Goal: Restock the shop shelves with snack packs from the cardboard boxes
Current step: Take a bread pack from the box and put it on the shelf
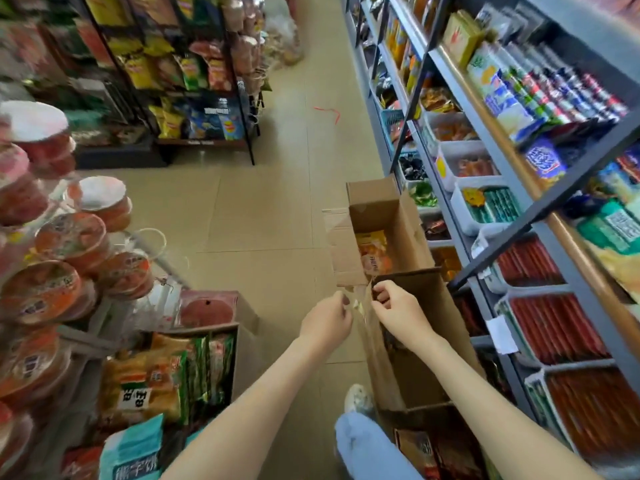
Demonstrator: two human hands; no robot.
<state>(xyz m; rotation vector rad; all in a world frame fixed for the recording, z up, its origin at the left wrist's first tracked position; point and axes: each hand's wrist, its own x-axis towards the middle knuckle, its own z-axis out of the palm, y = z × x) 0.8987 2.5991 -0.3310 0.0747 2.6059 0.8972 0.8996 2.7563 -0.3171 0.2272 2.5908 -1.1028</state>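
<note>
Two open cardboard boxes stand on the floor beside the shelves. The far box (pixel 405 216) holds orange and yellow snack packs (pixel 373 251). The near box (pixel 419 348) stands in front of me, its inside dark. My right hand (pixel 398 313) grips the near box's top edge at its far left corner. My left hand (pixel 327 320) pinches a clear strip of tape or film (pixel 360 306) that hangs between the two hands by that corner.
Grey shop shelves (pixel 540 216) run along the right with white bins of red stick snacks (pixel 554 327). Bowl noodle stacks (pixel 55 258) and a box of packets (pixel 166 372) crowd the left. A chip rack (pixel 187 74) stands ahead. My shoe (pixel 358 398) is by the near box.
</note>
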